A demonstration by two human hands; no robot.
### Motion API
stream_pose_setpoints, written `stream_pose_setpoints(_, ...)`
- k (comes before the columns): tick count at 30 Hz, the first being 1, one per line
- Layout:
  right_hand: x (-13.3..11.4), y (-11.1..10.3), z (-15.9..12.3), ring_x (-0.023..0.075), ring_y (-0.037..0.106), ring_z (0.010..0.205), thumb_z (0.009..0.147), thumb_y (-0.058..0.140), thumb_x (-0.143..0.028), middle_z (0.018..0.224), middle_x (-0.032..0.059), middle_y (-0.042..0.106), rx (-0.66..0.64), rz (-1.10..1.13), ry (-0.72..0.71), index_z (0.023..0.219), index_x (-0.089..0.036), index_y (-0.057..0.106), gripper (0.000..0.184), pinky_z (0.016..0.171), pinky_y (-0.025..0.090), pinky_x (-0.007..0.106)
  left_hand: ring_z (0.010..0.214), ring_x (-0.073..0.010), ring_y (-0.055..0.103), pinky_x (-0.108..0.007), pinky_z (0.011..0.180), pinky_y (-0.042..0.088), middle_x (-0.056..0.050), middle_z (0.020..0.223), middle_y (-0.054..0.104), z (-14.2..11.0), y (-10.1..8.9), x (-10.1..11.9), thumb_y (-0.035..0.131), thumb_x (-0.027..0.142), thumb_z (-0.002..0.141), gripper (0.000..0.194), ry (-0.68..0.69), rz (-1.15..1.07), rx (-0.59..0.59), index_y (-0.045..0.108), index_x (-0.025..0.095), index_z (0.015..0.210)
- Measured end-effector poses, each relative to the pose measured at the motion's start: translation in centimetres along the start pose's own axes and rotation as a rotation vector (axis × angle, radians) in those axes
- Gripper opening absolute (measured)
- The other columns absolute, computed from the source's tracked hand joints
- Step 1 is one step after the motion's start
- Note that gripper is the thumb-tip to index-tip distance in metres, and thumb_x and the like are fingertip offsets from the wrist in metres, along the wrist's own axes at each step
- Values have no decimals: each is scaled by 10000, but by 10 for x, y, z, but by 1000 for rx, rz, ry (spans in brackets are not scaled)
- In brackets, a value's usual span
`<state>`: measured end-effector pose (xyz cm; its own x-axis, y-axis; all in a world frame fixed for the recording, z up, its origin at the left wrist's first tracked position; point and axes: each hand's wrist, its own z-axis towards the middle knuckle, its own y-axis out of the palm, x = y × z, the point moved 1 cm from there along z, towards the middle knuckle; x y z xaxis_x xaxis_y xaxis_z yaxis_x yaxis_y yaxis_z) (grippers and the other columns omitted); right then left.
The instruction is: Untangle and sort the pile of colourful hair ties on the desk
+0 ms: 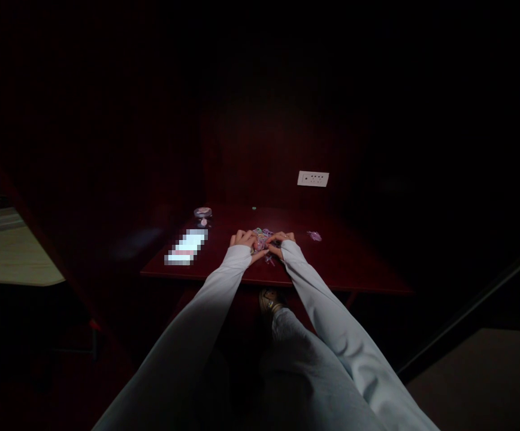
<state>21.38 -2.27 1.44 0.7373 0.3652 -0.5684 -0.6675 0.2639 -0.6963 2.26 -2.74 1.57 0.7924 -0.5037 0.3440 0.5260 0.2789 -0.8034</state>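
Observation:
A tangled heap of small pastel hair ties [265, 232], in purple, pink and green, lies near the front of a dark red table [350, 263]. From its left side my left hand [244, 240] reaches in, fingers bent and closed at the heap. On the opposite side my right hand [282, 240] has its thumb and fingers pinched together over the same heap, its tips close to those of the left. Which single band each hand grips is too small to make out.
A smartphone [186, 246] with a bright, pixelated screen lies left of my hands, and a round clear tub [203, 215] stands behind it. To the right is a small purple bunch [314, 236]. One green ring [254, 208] lies farther back. A white socket plate [313, 178] is on the back panel.

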Motion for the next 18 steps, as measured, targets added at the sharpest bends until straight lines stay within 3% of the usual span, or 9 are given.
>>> stream_pose_setpoints(8,-5,-1,-3,254,495,1142,897,737,-328,1090,40,714,-10,21,-13,959,-278,812,109,1039,386,391,1198,-315,491,-440,999,410,-79,1282,672,1,0,-4,809,482,856,260,20,84,-18,745,245,939)
stream_pose_setpoints(18,-7,-2,-4,263,507,1139,908,740,-391,1086,39,725,-9,16,4,949,-296,810,125,1019,418,394,1205,-303,502,-454,1009,425,-64,1317,689,-3,-9,3,653,299,975,129,26,66,-2,777,272,996)
